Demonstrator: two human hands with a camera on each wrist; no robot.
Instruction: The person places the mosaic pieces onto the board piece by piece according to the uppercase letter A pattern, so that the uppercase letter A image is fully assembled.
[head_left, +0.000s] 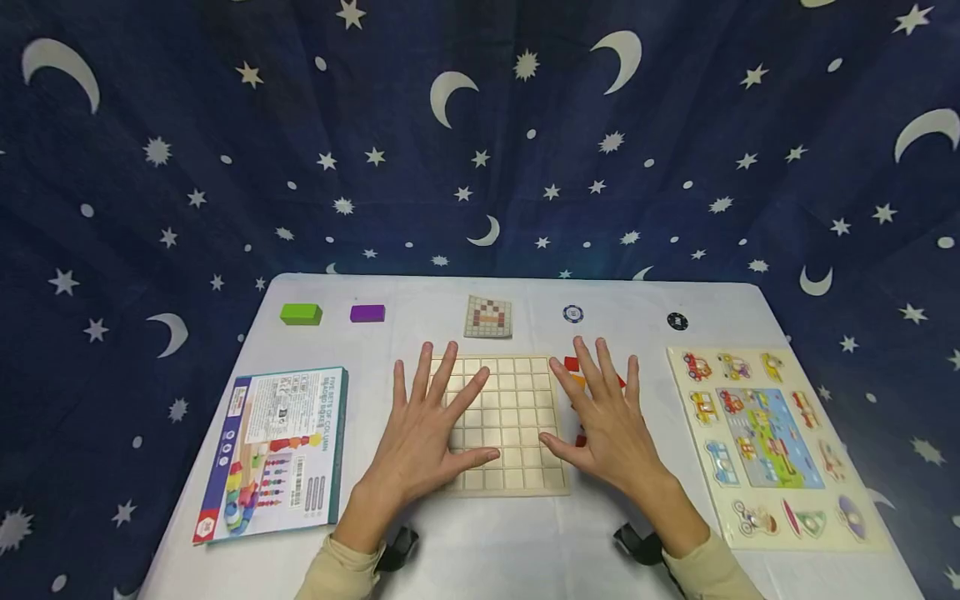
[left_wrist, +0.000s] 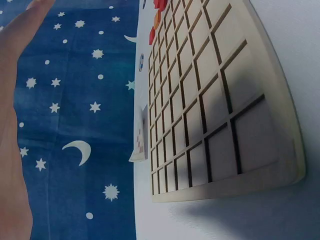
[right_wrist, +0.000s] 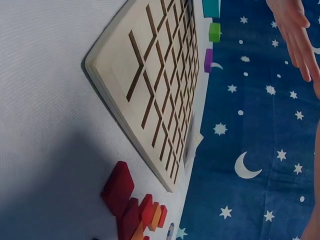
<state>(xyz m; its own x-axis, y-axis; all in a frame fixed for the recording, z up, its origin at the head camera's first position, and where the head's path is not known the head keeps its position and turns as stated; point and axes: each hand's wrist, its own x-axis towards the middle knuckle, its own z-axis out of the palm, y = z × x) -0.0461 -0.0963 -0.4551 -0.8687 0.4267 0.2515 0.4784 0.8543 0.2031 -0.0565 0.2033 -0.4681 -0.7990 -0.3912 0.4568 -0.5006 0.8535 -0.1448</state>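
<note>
A pale wooden board (head_left: pixel 517 417) with a grid of square recesses lies on the table, its visible cells holding nothing. My left hand (head_left: pixel 426 437) hovers over its left side, fingers spread and straight. On the opposite side, my right hand (head_left: pixel 611 429) is held in the same way, partly over the board's right edge. Both hands are apart from the board in the wrist views and hold nothing. Red and orange tiles (right_wrist: pixel 118 189) lie loose beside the board, mostly hidden under my right hand in the head view. Behind the board is a small pattern card (head_left: pixel 488 318).
A bead toy box (head_left: pixel 300 408) lies at the left, with a green block (head_left: pixel 301 314) and a purple block (head_left: pixel 367 313) farther back. At the right are a picture puzzle board (head_left: pixel 693 454), a blue-and-white chip (head_left: pixel 573 314) and a black chip (head_left: pixel 677 322).
</note>
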